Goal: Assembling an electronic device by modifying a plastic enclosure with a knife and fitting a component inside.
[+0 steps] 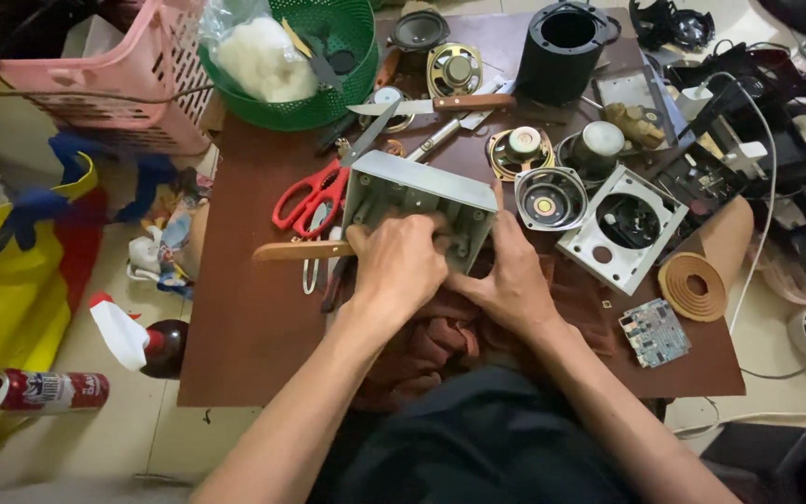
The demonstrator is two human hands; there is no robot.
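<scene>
Both hands are gripping a grey box at the table's middle.

The left hand (396,266) is curling over the box's (419,207) near edge, fingers tucked inside its open face, apparently pressing something there, though the knuckles are hiding it. The right hand (506,275) is clamping the right end, thumb up the side wall. The box is lying just ahead of both hands, its long axis running left to right, open face tilting toward the person. Red scissors (312,198) are lying beside it on the table (235,327).

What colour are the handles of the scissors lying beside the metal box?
Red, seen in the head view: the scissors lie just left of the grey box.
</scene>
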